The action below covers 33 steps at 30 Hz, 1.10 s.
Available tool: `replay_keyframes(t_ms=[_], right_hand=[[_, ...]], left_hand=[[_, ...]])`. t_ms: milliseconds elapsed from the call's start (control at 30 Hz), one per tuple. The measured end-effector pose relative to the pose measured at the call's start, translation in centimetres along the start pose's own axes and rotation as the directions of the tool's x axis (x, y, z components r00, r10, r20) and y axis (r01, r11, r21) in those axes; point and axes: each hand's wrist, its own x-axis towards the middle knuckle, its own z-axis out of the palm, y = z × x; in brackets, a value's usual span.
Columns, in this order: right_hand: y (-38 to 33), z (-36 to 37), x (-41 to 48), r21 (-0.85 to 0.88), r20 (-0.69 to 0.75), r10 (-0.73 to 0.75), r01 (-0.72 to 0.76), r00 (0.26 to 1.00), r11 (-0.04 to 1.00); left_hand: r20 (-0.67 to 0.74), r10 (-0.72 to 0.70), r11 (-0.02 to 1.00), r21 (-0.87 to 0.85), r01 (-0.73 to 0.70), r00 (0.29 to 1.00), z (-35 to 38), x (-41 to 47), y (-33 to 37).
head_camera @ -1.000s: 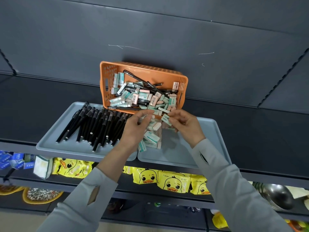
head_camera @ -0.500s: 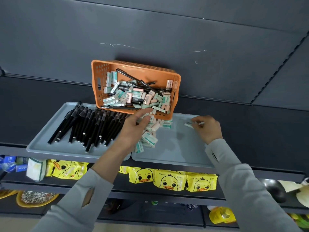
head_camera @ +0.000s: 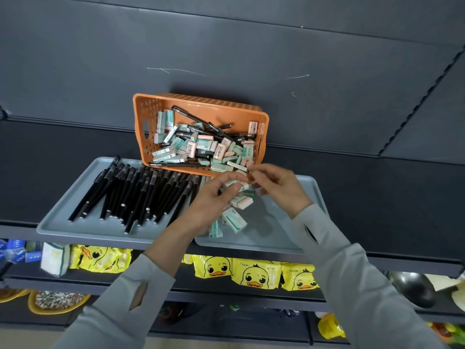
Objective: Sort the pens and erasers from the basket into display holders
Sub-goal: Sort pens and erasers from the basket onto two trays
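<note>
The left hand has its grip curled round a few erasers, just in front of the orange basket. The right hand brings its fingertips together at the basket's front rim; I cannot tell whether they pinch anything. Below the basket's front, an eraser pile lies on the right tray. Black pens lie on the left tray, front-left of the basket. More erasers and pens fill the basket.

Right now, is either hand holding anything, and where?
Left hand grips several erasers, thumb against curled fingers. Right hand reaches them with its fingertips; whether it pinches one cannot be told.
</note>
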Motion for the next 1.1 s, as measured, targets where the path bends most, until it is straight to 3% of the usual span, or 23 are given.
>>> replay_keyframes(t_ms=[67,133,300,433,500,567,667,800,867,1000,1100], right_hand=[[-0.6,0.9,0.1,0.166,0.139,0.084,-0.106,0.987,0.980],[-0.6,1.1,0.3,0.210,0.164,0.080,-0.114,0.983,0.971],[0.2,-0.2,0.1,0.299,-0.055,0.085,-0.064,0.995,0.952],[0.5,-1.8,-0.5,0.016,-0.128,0.080,-0.078,0.989,0.997],[0.6,-2.0,-0.7,-0.245,-0.044,0.027,-0.037,0.999,0.969],[0.4,-1.2,-1.0,-0.394,0.083,0.030,0.005,0.996,0.919],[0.2,0.2,-1.6,-0.449,0.132,0.016,0.045,0.991,0.892],[0.6,0.1,-2.2,-0.695,0.135,0.033,0.071,0.990,0.716],[0.7,0.4,-2.3,-0.694,0.168,0.054,0.079,0.984,0.715],[1.1,1.9,-1.6,-0.791,0.081,-0.114,0.133,0.990,0.598],[1.9,2.6,-1.5,-0.796,0.006,-0.230,0.144,0.973,0.588]], left_hand=[[0.050,-0.007,1.000,0.006,0.006,0.999,0.1,0.0,-0.1],[0.074,-0.007,1.000,0.007,0.006,0.997,0.1,0.0,-0.1],[-0.021,-0.023,0.999,-0.046,0.022,1.000,-0.7,-0.2,-0.5],[-0.282,-0.080,0.997,-0.034,0.073,0.956,-2.3,0.2,-0.9],[-0.337,-0.114,0.993,-0.079,0.092,0.935,-2.8,0.5,-1.1],[-0.352,-0.131,0.988,-0.121,0.094,0.927,-2.9,0.6,-0.9],[-0.377,-0.120,0.989,-0.125,0.078,0.918,-2.8,0.7,-0.8],[-0.394,-0.097,0.993,-0.102,0.061,0.914,-3.2,0.2,-1.3],[-0.390,-0.095,0.995,-0.070,0.073,0.916,-3.4,0.1,-1.5],[-0.375,-0.073,0.997,-0.015,0.072,0.924,-3.2,0.0,-1.6],[-0.366,-0.034,0.996,0.061,0.060,0.930,-2.9,-0.1,-1.5]])
